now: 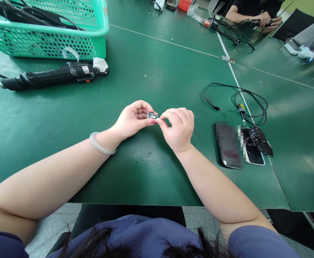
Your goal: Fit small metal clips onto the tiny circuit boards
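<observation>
Left hand: your left hand (135, 120) grasps the small grey, metallic-looking piece (151, 115) between thumb and fingers.
Right hand: your right hand (180, 130) has its fingers curled, thumb and forefinger tips at the piece's right end; whether they grip it cannot be told.
Small piece: in your fingertips, above the green bench (151, 82), between your forearms and in from the near edge.
Slip risk: your fingertips cover much of it, so a push from the right hand off its line could tilt it or squeeze it out onto the bench.
Left of you: the black power screwdriver (52, 74) lies beside the green plastic basket (104, 39), toward the bench's far left corner.
Right of you: the black phone (228, 147) lies toward the near right corner, well apart from your hands.
</observation>
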### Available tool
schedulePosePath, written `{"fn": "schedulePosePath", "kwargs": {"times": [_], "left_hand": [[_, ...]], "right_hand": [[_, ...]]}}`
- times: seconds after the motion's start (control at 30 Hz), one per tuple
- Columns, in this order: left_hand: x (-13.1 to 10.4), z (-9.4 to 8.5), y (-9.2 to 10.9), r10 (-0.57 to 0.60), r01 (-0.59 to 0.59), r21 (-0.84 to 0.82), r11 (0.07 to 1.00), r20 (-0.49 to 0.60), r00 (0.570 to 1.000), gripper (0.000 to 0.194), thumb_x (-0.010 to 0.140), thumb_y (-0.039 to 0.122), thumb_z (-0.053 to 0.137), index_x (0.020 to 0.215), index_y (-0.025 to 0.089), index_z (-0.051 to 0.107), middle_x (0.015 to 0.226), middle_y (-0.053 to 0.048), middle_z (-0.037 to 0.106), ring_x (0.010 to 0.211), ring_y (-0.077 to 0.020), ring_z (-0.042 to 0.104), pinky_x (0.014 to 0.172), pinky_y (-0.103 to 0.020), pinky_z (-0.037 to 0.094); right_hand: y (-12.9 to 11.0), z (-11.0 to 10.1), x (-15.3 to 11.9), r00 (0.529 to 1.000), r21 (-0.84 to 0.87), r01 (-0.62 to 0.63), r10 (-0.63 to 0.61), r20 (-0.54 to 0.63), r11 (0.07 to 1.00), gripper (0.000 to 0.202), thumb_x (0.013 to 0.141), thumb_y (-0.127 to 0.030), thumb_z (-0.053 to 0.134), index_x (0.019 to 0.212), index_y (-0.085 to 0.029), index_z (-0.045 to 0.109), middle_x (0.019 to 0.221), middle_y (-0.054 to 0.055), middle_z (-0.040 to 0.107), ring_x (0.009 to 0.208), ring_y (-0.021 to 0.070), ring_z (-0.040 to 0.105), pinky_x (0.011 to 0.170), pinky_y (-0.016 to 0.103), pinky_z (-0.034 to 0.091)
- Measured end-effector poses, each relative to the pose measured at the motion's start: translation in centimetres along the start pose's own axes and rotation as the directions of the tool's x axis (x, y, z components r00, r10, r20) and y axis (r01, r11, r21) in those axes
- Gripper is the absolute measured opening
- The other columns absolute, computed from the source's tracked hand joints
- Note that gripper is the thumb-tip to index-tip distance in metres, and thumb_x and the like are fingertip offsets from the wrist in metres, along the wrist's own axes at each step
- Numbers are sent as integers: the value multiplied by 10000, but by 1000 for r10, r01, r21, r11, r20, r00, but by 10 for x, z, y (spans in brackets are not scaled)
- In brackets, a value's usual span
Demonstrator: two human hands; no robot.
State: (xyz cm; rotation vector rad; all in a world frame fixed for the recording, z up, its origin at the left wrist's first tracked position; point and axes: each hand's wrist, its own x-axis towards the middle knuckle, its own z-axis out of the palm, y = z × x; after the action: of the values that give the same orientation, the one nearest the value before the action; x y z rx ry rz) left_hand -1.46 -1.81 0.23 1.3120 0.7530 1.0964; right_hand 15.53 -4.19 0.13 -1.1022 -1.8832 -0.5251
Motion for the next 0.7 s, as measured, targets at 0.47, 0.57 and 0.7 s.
{"fn": "schedulePosePath", "kwargs": {"times": [0.47,0.57,0.7], "left_hand": [[1,3,-3,31,-27,-38,999,108,994,270,787,249,723,939,179,511,733,20,608,658,-74,616,631,-209,515],[1,3,-4,33,-34,8,999,96,995,275,796,165,682,999,193,498,741,28,603,663,-79,607,647,-224,514],[0,3,-1,18,-24,71,997,88,996,282,785,113,645,1006,206,498,705,42,577,656,-91,596,666,-249,517]], "right_hand": [[-1,-2,-2,995,207,-92,80,64,974,134,871,-349,643,822,-246,714,757,2,667,718,134,579,686,293,434],[-2,-3,-3,995,220,-85,71,72,972,118,878,-302,634,826,-251,727,758,5,662,717,133,569,680,298,433],[-2,-3,-5,993,226,-86,65,98,970,111,880,-290,627,863,-265,735,784,10,666,727,138,560,685,309,425]]}}
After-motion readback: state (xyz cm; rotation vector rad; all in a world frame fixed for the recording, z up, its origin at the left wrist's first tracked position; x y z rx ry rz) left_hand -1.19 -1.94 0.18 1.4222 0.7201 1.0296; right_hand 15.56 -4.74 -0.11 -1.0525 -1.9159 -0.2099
